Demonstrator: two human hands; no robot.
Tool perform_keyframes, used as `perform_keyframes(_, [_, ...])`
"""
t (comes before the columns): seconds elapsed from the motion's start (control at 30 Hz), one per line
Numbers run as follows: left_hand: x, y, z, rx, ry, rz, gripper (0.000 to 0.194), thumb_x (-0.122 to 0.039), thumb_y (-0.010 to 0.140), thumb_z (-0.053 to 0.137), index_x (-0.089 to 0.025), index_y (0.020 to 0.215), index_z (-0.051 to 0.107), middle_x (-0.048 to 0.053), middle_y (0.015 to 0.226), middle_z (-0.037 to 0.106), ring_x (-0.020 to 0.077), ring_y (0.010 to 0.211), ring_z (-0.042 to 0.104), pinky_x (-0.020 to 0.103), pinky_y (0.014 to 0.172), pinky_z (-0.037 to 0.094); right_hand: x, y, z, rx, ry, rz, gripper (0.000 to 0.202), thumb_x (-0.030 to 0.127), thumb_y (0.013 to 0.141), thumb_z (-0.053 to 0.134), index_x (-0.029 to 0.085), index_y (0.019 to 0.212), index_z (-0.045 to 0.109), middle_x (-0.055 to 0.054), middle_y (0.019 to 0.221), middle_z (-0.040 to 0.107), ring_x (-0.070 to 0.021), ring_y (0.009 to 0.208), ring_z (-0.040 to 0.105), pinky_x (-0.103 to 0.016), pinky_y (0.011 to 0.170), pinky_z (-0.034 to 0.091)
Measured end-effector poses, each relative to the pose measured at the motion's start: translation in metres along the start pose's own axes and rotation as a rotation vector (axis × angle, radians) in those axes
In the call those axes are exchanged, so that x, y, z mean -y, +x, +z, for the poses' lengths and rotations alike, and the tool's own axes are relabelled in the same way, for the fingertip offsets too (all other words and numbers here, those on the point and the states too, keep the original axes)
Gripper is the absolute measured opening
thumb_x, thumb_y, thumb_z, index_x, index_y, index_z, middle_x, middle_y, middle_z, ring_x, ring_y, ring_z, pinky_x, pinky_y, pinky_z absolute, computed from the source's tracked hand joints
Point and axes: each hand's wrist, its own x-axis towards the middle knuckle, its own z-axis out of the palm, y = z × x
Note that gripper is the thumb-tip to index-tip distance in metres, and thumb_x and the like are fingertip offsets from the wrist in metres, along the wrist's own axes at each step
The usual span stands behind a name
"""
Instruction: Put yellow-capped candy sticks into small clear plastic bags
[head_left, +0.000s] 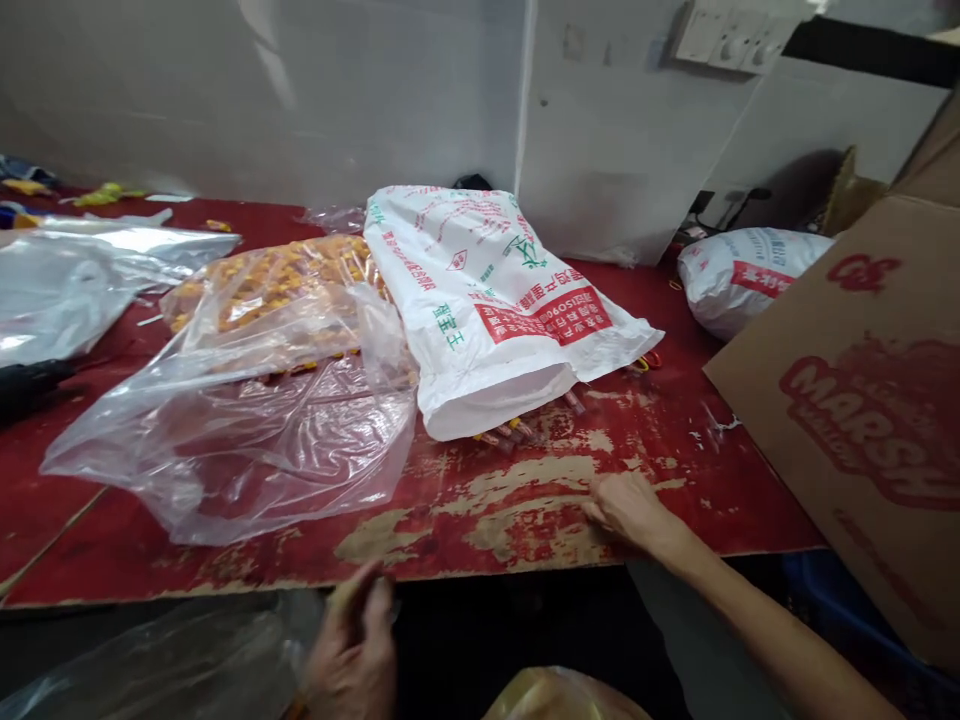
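My left hand (354, 645) is low in front of the table, slightly blurred, with a gap between the thumb and the half-bent fingers. A clear plastic sheet or bag (202, 665) lies beside that hand; whether they touch cannot be made out. Over the table's front edge, my right hand (630, 510) is closed, its fingertips turned under and whatever they hold hidden. Beyond it lies a white woven sack (495, 290) with red and green print, its mouth facing me. Thin wrapped sticks (506, 436) poke out beneath the sack.
Left of the sack, a large clear bag (247, 450) covers many yellow-and-brown pieces (289, 280). Silvery plastic (67, 285) lies farther left on the worn red table (690, 500). A cardboard box (862, 400) and another white sack (750, 270) stand at right. A wall (262, 100) closes the back.
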Motion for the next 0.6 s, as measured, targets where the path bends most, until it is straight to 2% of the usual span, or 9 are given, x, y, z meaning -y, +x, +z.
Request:
perform_keyframes(0.1, [-0.032, -0.026, 0.054, 0.572, -0.197, -0.179, 0.044, -0.054, 0.066, 0.068, -0.017, 0.090, 0.067, 0.005, 0.079, 0.065, 0.0197, 0.072, 0.059, 0.028, 0.068, 0.048, 0.012, 0.005, 0.010, -0.007, 0.040, 0.001, 0.031, 0.022, 0.087, 0.045, 0.011, 0.076, 0.072, -0.015, 0.076, 0.069, -0.0229, 0.072, 0.065, -0.026, 0.056, 0.035])
perform_keyframes(0.13, [-0.037, -0.034, 0.070, 0.711, -0.259, -0.252, 0.045, -0.055, 0.066, 0.068, -0.016, 0.089, 0.066, 0.004, 0.074, 0.064, 0.0181, 0.067, 0.058, 0.027, 0.063, 0.047, 0.014, 0.008, 0.013, -0.012, 0.056, 0.008, 0.029, 0.019, 0.086, 0.045, 0.012, 0.076, 0.072, -0.015, 0.077, 0.069, -0.0223, 0.072, 0.065, -0.026, 0.056, 0.036])
perform_keyframes(0.2, [-0.041, -0.045, 0.096, 0.883, -0.368, -0.408, 0.047, -0.055, 0.066, 0.070, -0.014, 0.088, 0.065, 0.005, 0.072, 0.064, 0.0163, 0.063, 0.057, 0.025, 0.057, 0.046, 0.015, 0.014, 0.018, -0.018, 0.084, 0.021, 0.025, 0.014, 0.083, 0.048, 0.012, 0.077, 0.072, -0.015, 0.078, 0.070, -0.0216, 0.072, 0.064, -0.026, 0.056, 0.036])
perform_keyframes(0.3, [-0.043, -0.056, 0.122, 0.953, -0.482, -0.666, 0.051, -0.051, 0.059, 0.078, -0.013, 0.089, 0.063, 0.008, 0.075, 0.066, 0.0184, 0.066, 0.060, 0.028, 0.061, 0.048, 0.011, 0.018, 0.022, -0.038, 0.121, 0.031, 0.022, 0.014, 0.081, 0.050, 0.011, 0.077, 0.072, -0.013, 0.076, 0.069, -0.0214, 0.072, 0.064, -0.026, 0.057, 0.037])
perform_keyframes(0.43, [-0.045, -0.059, 0.139, 0.958, -0.587, -0.915, 0.056, -0.047, 0.056, 0.082, -0.012, 0.095, 0.060, 0.013, 0.088, 0.068, 0.0249, 0.080, 0.065, 0.036, 0.074, 0.051, 0.014, 0.006, 0.031, -0.140, 0.214, 0.030, 0.029, 0.020, 0.090, 0.042, 0.016, 0.081, 0.069, -0.008, 0.080, 0.068, -0.0181, 0.075, 0.063, -0.025, 0.063, 0.041])
perform_keyframes(0.5, [-0.045, -0.058, 0.145, 0.938, -0.669, -0.950, 0.056, -0.049, 0.056, 0.082, -0.014, 0.094, 0.060, 0.012, 0.091, 0.068, 0.0243, 0.081, 0.065, 0.035, 0.074, 0.051, 0.024, -0.004, 0.043, -0.276, 0.324, -0.002, 0.029, 0.020, 0.092, 0.038, 0.018, 0.089, 0.067, -0.006, 0.086, 0.067, -0.0161, 0.076, 0.062, -0.025, 0.065, 0.043])
perform_keyframes(0.6, [-0.043, -0.059, 0.147, 0.800, -0.836, -0.886, 0.050, -0.038, 0.053, 0.086, -0.017, 0.089, 0.058, 0.006, 0.087, 0.068, 0.0181, 0.076, 0.064, 0.028, 0.070, 0.049, 0.038, -0.016, 0.060, -0.549, 0.447, -0.196, 0.028, 0.029, 0.093, 0.040, 0.020, 0.110, 0.061, -0.006, 0.098, 0.064, -0.0162, 0.086, 0.060, -0.026, 0.074, 0.047])
